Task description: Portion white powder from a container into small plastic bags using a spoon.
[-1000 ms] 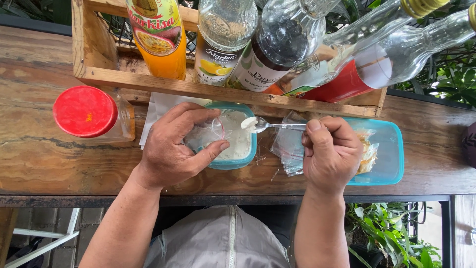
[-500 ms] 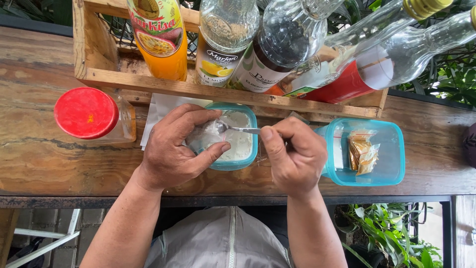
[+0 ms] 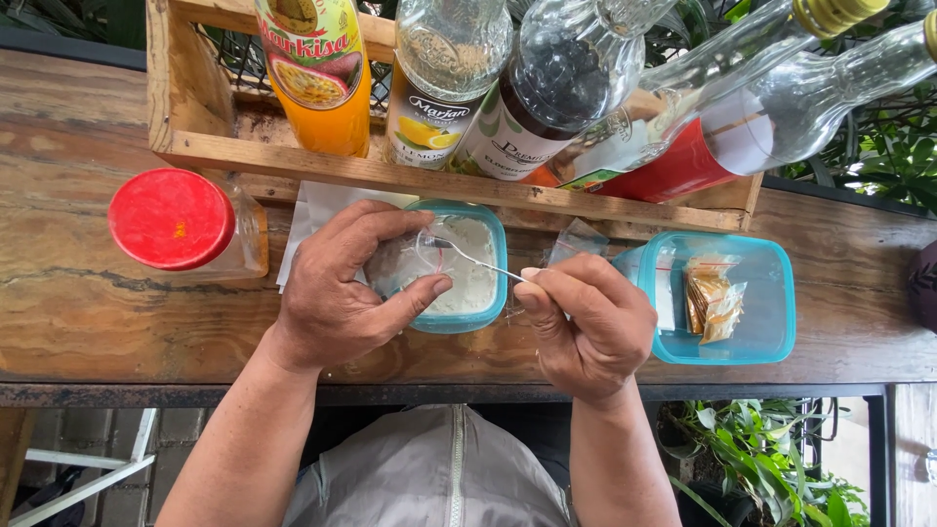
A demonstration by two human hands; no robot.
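Observation:
My left hand [image 3: 342, 283] pinches a small clear plastic bag [image 3: 405, 263] open over a teal container [image 3: 485, 283] filled with white powder. Fingers of my right hand [image 3: 590, 327] grip the handle of a clear plastic spoon [image 3: 467, 256]; its bowl reaches into the mouth of the bag, just above the powder. Both hands hover over a worn wooden counter [image 3: 88, 303].
A second teal container [image 3: 771, 303] on the right holds small packets with golden contents. A jar with a red lid [image 3: 174, 220] stands at left. Behind, a wooden crate [image 3: 185, 107] carries several bottles. White paper [image 3: 312, 205] lies under my left hand. Plants sit below right.
My right hand moved left from the right-hand container, bringing the spoon into the bag held by my left hand. The left hand stayed over the powder container.

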